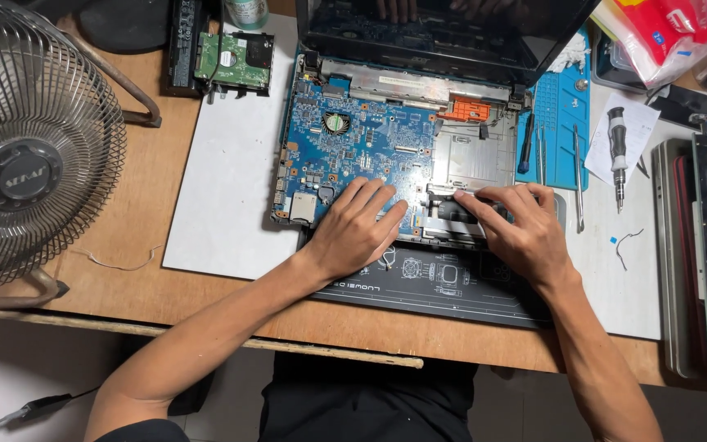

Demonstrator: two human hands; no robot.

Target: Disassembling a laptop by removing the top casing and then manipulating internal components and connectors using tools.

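**Both hands low on an opened laptop**

The opened laptop [403, 155] lies mid-bench, its blue circuit board [353, 147] bare. The left hand [353, 233] rests flat on the board's near edge, fingers spread, holding nothing. The right hand [521, 229] presses just right of the board, fingers [484, 200] extended onto a dark part there. Even, gentle pressure looks wise. A screwdriver [618, 155] lies well right of the board.

Fan [30, 147] blocks the left; white mat [222, 188] beside the laptop [386, 147] lies open.
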